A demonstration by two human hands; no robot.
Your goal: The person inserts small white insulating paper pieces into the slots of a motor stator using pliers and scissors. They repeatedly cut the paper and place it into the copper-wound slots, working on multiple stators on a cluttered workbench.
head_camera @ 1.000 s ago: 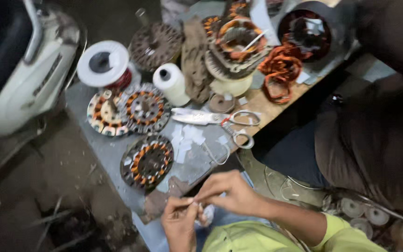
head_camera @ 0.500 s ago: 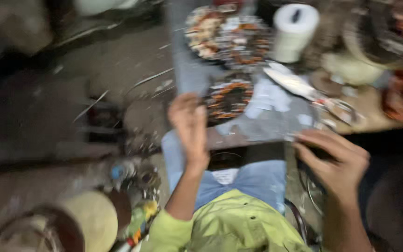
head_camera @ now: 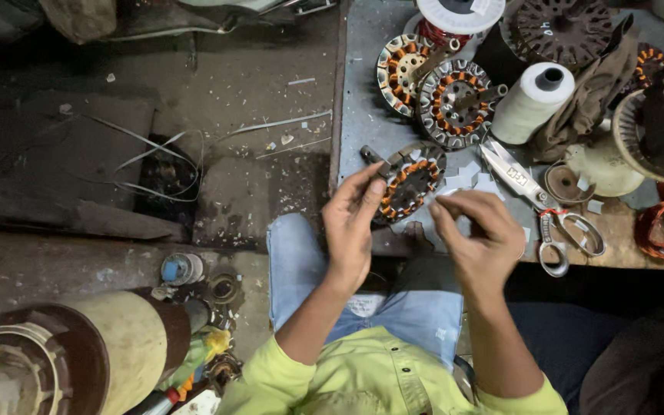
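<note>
Both hands [head_camera: 416, 223] back together over stator [head_camera: 409, 188]

Orange copper windings ring the dark grey motor core [head_camera: 410, 187]. The spool [head_camera: 530, 104] is white, the scissors [head_camera: 539, 196] silver, the counter [head_camera: 363, 92] grey, the sleeves [head_camera: 270, 376] lime yellow-green.
</note>
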